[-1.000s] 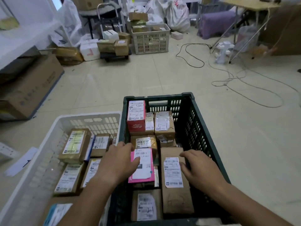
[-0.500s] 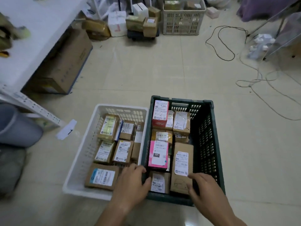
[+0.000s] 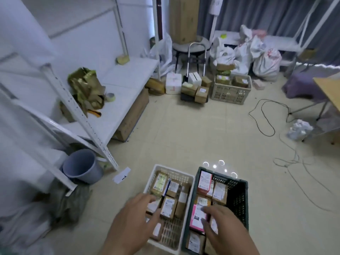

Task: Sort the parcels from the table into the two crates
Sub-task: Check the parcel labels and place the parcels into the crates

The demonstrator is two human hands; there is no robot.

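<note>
Two crates side by side on floor: left crate (image 3: 190, 183), right crate (image 3: 242, 197), parcels in both. Bucket (image 3: 81, 165) further left, under shelf (image 3: 117, 100).

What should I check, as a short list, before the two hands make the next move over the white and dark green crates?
1. Left hand free of any parcel: ok, fingers spread, over the white plastic crate.
2. Right hand free: ok, over the dark green plastic crate.
3. Crates side by side on the floor: ok.
4. Room left in the white crate: ok, bare mesh bottom shows near the front.
5. Pink flat parcel lies inside the green crate: ok.
6. Parcels remaining on the table: cannot tell.
</note>
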